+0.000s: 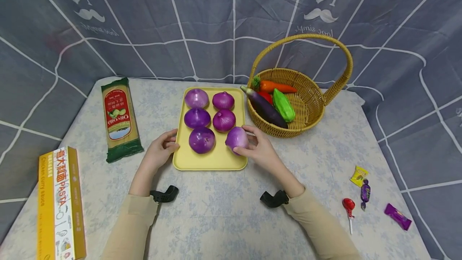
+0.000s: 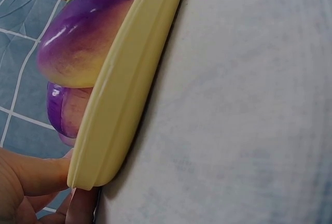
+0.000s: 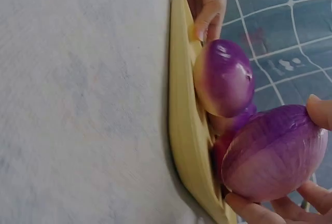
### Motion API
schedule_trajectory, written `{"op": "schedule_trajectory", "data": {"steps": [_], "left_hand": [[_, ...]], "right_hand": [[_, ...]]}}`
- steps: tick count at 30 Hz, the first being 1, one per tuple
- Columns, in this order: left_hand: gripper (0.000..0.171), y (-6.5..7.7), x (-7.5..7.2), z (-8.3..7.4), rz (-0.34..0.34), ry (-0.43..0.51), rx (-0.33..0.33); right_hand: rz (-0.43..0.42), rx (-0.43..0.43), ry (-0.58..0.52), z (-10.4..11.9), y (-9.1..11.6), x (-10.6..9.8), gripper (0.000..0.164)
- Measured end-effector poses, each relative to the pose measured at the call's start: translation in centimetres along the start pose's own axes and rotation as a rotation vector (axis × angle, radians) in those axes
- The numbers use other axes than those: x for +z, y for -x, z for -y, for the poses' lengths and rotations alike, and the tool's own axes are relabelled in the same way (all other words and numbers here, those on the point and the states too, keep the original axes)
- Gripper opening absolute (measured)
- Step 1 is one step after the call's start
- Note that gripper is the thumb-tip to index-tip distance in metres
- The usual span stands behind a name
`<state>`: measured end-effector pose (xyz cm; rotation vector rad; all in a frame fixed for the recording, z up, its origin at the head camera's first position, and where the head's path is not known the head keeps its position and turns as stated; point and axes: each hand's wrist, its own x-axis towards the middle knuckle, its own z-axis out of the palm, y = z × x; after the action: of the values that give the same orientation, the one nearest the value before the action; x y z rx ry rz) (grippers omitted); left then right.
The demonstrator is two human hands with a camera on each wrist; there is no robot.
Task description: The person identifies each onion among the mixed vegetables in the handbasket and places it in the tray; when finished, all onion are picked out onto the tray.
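A yellow tray lies on the table with several purple onions in two columns. My left hand grips the tray's left edge, thumb at the rim and fingers partly hidden below it in the left wrist view. My right hand holds a paler purple onion at the tray's near right corner, thumb on one side and fingers on the other. In the right wrist view this onion is in front of the others, and whether it touches the tray cannot be told.
A wicker basket with an eggplant, carrot and green pepper stands right behind the tray. Pasta packs and a box lie at left. Candies and a red lollipop lie at right.
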<state>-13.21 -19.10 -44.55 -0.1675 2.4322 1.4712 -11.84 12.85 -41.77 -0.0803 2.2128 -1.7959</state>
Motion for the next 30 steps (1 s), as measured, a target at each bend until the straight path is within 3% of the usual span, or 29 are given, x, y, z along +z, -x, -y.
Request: {"op": "schedule_trajectory", "data": {"steps": [18, 30], "left_hand": [[0.057, 0.1, -0.1, 0.0, 0.010, 0.000, -0.007], [0.057, 0.0, 0.0, 0.0, 0.009, 0.015, -0.006]], "right_hand": [[-0.049, -0.030, 0.070, -1.0, -1.5, 2.1, 0.077], [-0.091, -0.052, 0.223, -0.8, -1.9, 3.2, 0.082]]}}
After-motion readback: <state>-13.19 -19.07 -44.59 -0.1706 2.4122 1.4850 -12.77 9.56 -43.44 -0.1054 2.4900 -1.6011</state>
